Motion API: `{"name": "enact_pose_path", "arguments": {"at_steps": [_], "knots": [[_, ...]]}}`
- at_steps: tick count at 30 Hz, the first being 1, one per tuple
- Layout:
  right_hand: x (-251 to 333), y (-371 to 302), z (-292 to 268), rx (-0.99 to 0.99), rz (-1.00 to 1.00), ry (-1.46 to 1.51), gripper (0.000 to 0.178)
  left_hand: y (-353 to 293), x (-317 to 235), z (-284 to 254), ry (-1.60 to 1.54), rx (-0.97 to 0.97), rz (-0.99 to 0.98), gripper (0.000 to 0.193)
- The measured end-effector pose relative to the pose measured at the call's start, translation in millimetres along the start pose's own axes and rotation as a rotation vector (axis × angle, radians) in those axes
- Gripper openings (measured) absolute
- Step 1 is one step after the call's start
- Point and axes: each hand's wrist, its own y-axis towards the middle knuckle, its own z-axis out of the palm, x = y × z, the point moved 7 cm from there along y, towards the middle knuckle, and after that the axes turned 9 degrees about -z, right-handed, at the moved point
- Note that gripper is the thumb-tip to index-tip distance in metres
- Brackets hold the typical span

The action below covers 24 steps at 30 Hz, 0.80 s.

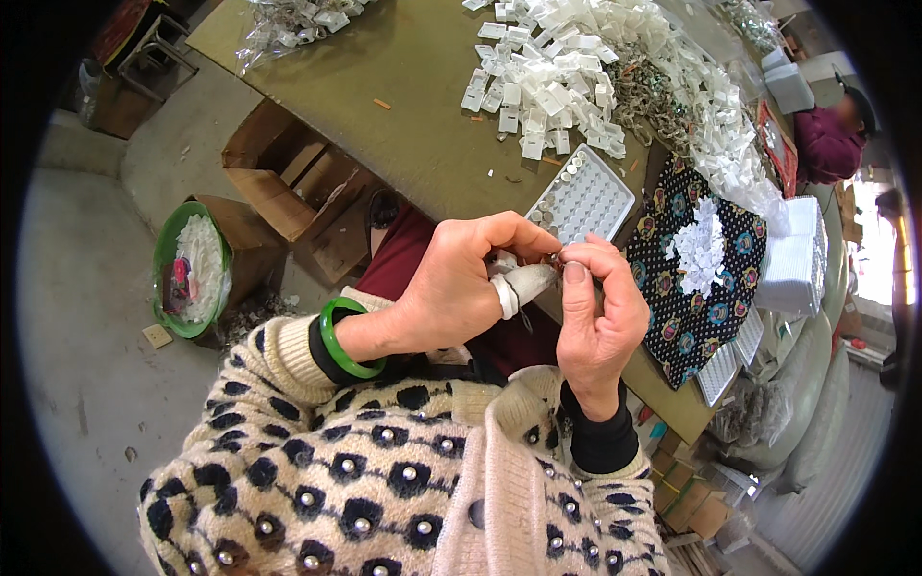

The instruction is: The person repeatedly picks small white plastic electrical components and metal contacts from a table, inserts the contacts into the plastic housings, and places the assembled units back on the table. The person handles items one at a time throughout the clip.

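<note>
My left hand, with a green bangle at the wrist and a white wrapping on the thumb, is closed in a pinch in front of me. My right hand meets it, thumb and forefinger pressed together. Something tiny and brownish shows at the joined fingertips; its kind is hidden. Just beyond them lies a white tray with rows of round hollows, several small round pieces along its left side. Right of the hands, white flakes lie heaped on a dark patterned cloth.
White plastic pieces and small metallic parts are piled across the olive table. Stacked white trays stand at the right. An open cardboard box and a green basin are at left; another person sits far right.
</note>
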Motion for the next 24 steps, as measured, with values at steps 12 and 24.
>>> {"name": "enact_pose_path", "arguments": {"at_steps": [12, 24], "knots": [[-19.2, -18.1, 9.1, -0.02, 0.321, 0.333, 0.014, 0.9, 38.4, 15.6, -0.949, 0.306, -0.422, 0.022], [-24.3, -13.9, -3.3, 0.023, 0.209, 0.228, 0.018, -1.6, 46.4, 35.3, -1.165, 0.479, -0.629, 0.018]]}}
